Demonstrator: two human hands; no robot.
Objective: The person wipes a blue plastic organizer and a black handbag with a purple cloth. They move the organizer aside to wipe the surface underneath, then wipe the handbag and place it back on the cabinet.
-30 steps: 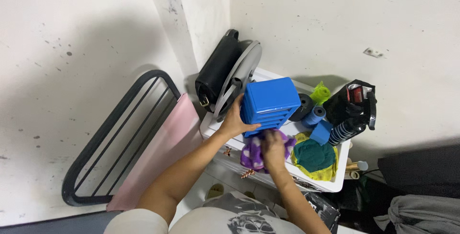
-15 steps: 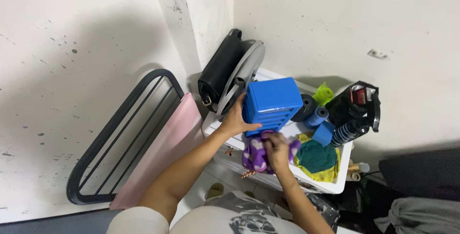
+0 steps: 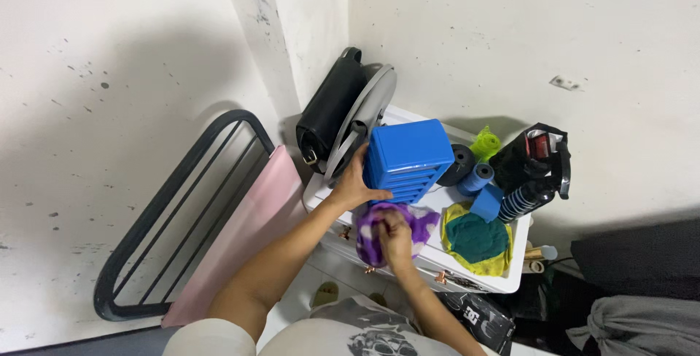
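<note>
A scuffed white wall (image 3: 146,72) meets in a corner above a small white cabinet (image 3: 481,272) with copper knobs, and everything sits crowded on its top. Far left, a dark metal rack (image 3: 157,210) leans on the wall with a pink board (image 3: 248,228) beside it. A black handbag (image 3: 328,112) stands wedged in the corner. The left hand (image 3: 354,185) has its grip clamped on the side of a blue slatted plastic box (image 3: 408,159), holding it upright. Just below, the right hand (image 3: 394,232) has its grip bunched tight on a purple and white cloth (image 3: 375,228), pressed on the cabinet top at the box's foot. Farther right lie a green and yellow cloth (image 3: 477,239), blue thread spools (image 3: 477,177) and a black spray bottle (image 3: 536,174).
</note>
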